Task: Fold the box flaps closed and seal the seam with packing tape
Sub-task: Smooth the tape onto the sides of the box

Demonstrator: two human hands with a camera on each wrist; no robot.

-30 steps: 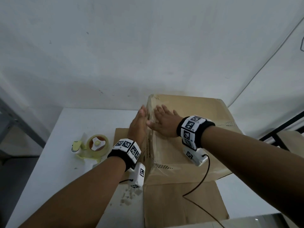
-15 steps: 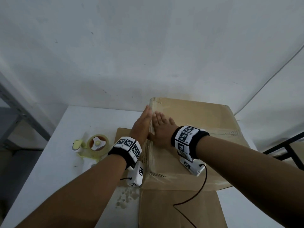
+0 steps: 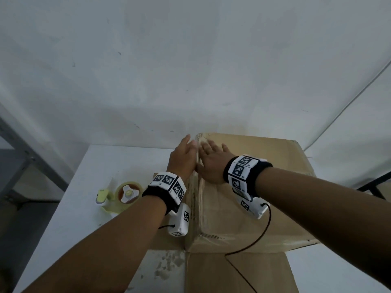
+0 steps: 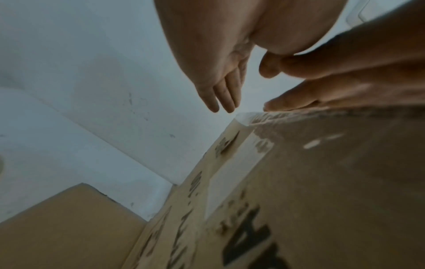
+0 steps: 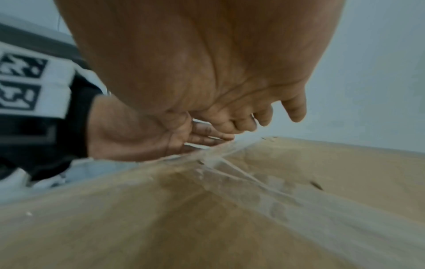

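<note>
Overall, one white table (image 3: pixel 101 166) carries everything, set against a pale wall (image 3: pixel 190 60). One cardboard box (image 3: pixel 254 187) stands on it toward the right, its top closed and its printed left side facing the tape tool. Clear tape (image 5: pixel 241 174) runs along the box's upper left edge, wrinkled where it reaches the far corner; in the left wrist view its end (image 4: pixel 246 116) wraps over that corner. Two flat cardboard pieces show at the box's foot: one (image 3: pixel 239 273) spread on the table nearer the person, and one (image 4: pixel 69 227) beside the box's left side.

Two bare forearms reach in, each with one black wristband bearing white marker tiles and one small white camera unit hung beneath. The left hand (image 3: pixel 184 157) lies against the box's left side near the top edge, fingers straight and close together, pointing away from the person. The right hand (image 3: pixel 211 161) lies palm down on the box top just beside that same edge, fingers straight and slightly spread, pressing on the tape. The two hands are touching or nearly so across the edge; which, I cannot tell.

One yellow-green tape dispenser (image 3: pixel 118 197) holding one roll lies on the table left of the box, near the left wrist, apart from both hands.
</note>
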